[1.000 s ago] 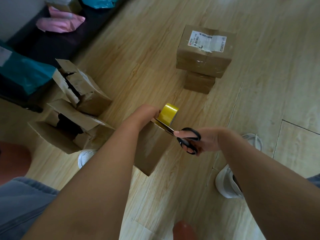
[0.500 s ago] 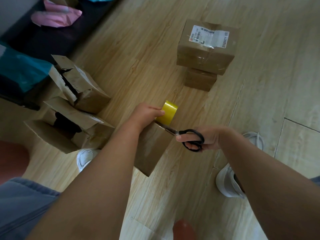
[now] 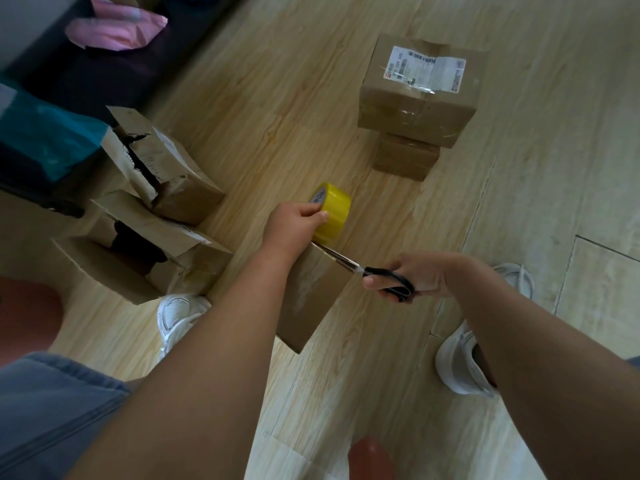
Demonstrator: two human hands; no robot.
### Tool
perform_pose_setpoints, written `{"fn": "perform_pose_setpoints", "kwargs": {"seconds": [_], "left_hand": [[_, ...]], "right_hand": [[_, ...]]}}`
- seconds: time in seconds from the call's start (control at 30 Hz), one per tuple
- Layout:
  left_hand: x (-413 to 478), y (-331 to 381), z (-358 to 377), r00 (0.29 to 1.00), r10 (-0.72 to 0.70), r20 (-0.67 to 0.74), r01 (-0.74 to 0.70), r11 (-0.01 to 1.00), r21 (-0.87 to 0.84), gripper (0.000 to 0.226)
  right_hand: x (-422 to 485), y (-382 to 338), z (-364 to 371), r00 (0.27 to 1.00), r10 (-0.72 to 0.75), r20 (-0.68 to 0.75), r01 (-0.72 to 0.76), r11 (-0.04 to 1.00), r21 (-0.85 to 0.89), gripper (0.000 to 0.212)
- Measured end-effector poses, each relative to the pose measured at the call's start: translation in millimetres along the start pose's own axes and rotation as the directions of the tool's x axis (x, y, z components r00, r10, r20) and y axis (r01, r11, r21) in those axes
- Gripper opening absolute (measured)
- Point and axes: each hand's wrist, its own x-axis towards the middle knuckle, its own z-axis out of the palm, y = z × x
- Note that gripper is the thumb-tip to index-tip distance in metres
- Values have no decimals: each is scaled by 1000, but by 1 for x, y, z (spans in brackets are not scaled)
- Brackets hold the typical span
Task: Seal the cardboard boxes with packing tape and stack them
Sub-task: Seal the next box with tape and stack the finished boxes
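the pale wooden floor (image 3: pixel 277 98) spreads under everything you see, and a dark low bench (image 3: pixel 114 74) runs along its edge far out beyond your left hand (image 3: pixel 294 226). further left of that hand sit two open cardboard boxes, the lower open box (image 3: pixel 104 268) with its flaps spread and something dark inside, the upper open box (image 3: pixel 187 192) torn along its top and leaning on it. ahead of your right hand (image 3: pixel 429 275), well apart from it, two sealed boxes are stacked: the labelled box (image 3: pixel 415 109) on top, wider than the small box (image 3: pixel 403 159) beneath it. the box you are taping (image 3: pixel 311 296) stands on the floor directly under your left wrist, between your two forearms, with a pale strip running down its near face. a teal bag (image 3: pixel 45 140) and a pink bag (image 3: pixel 114 32) lie on the bench, far off to the left. your left shoe (image 3: pixel 176 313) shows beside the lower open box, your right shoe (image 3: pixel 460 362) under your right forearm. your left hand grips the yellow tape roll (image 3: pixel 334 211) just above the box's top edge, thumb across its side. your right hand holds the black-handled scissors (image 3: pixel 391 277), fingers curled through the loops, blades nearly together and pointing toward your left hand, their tips at the box's top edge just under the roll.
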Motion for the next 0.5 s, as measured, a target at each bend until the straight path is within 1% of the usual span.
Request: {"fn": "perform_pose_setpoints", "kwargs": {"seconds": [0.07, 0.1, 0.17, 0.23, 0.3, 0.37, 0.43, 0.5], "left_hand": [[0, 0, 1, 1000, 3, 0, -3, 1000, 28, 36], [0, -1, 1, 1000, 6, 0, -6, 999, 39, 35], [0, -2, 1, 1000, 12, -1, -12, 999, 46, 35], [-1, -2, 0, 1000, 18, -8, -18, 999, 44, 35], [-1, -2, 0, 999, 26, -25, -25, 999, 33, 35], [-1, -2, 0, 999, 36, -36, -35, 999, 30, 35], [-1, -3, 0, 999, 41, -31, -40, 999, 37, 34], [0, -4, 0, 999, 40, -19, -39, 998, 47, 33]], "right_hand": [[2, 0, 2, 998, 8, 61, -10, 999, 30, 49], [2, -1, 4, 997, 17, 69, -20, 999, 39, 48], [4, 1, 4, 997, 64, 32, -66, 996, 52, 52], [6, 10, 2, 987, 156, -27, -154, 987, 50, 60], [6, 15, 3, 942, 315, -119, -321, 946, -35, 58], [11, 20, 4, 861, 431, -272, -479, 865, -147, 57], [15, 19, 8, 790, 468, -397, -570, 798, -194, 52], [19, 20, 8, 752, 435, -495, -602, 760, -246, 38]]}}
